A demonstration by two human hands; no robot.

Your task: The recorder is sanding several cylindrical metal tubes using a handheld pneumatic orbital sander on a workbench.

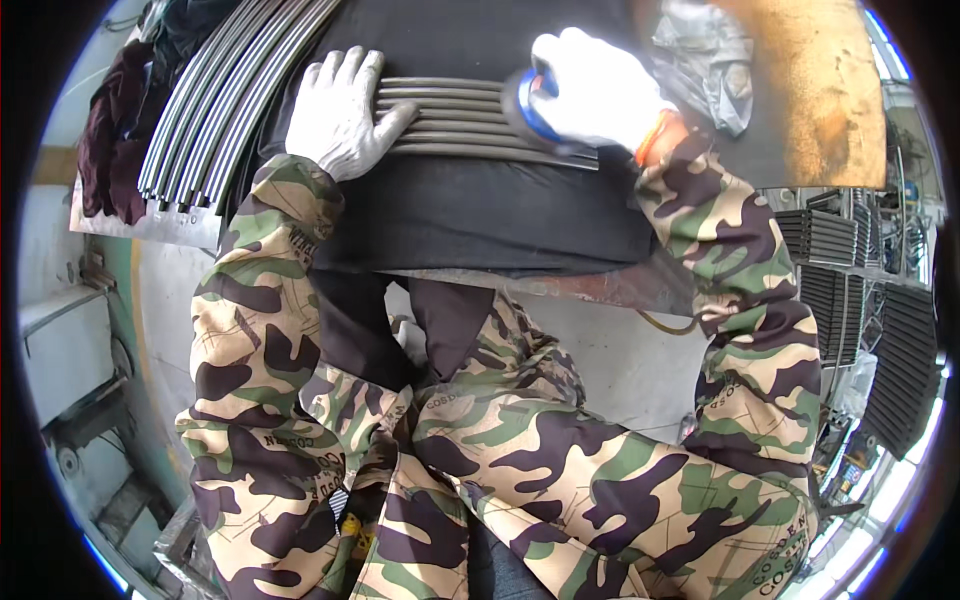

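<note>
A row of several thin grey metal rods (455, 113) lies side by side across the black cloth (480, 215) on the table in front of me. My left hand (345, 115), in a white glove, rests flat on the rods' left ends, its fingers stretched and the thumb apart. Over their right part, my white-gloved right hand (598, 90) is closed round a round blue hand tool with a dark disc edge (530, 105). The tool sits on or just above the rods; its exact kind is partly hidden by the glove and blurred.
More long metal rods (240, 95) lie in bundles at the left, beside a dark maroon cloth (115, 140). A crumpled clear plastic bag (705, 65) lies right of my right hand, near a worn wooden board (825, 90). Stacked dark bars (825, 240) stand farther right.
</note>
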